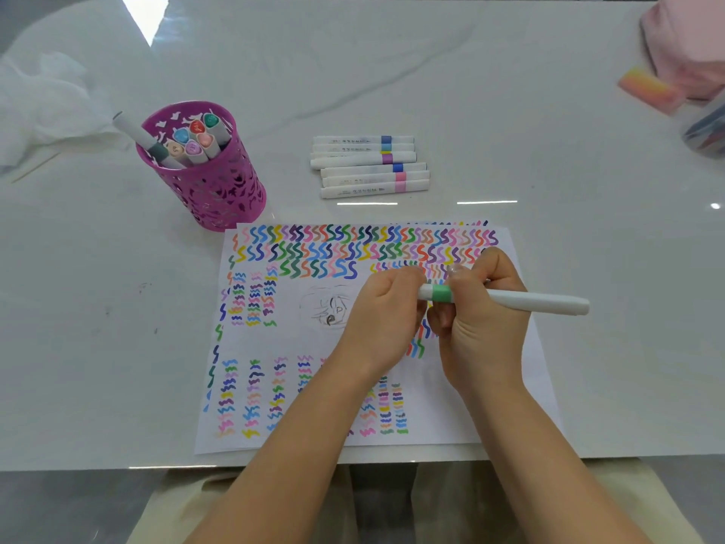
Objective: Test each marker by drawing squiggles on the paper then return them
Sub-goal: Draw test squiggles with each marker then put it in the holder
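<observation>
On the glossy white table (470, 92) (grey-veined), left grip (382, 308) and right grip (484, 316) clasp one marker (529, 301).

Your left grip (382, 312) hides the left end of the marker (529, 302), so cap or tip there cannot be told. It and your right grip (482, 316) cover squiggles (314, 249) on the paper (282, 339) and part of the sketch (327, 308). Print on the spare markers (368, 166) is too small to read. The cup (212, 190) hides the lower halves of the stored markers (194, 149). At the right edge a pink thing (690, 45) and a jar (706, 131) (both blurred) are cut off.
</observation>
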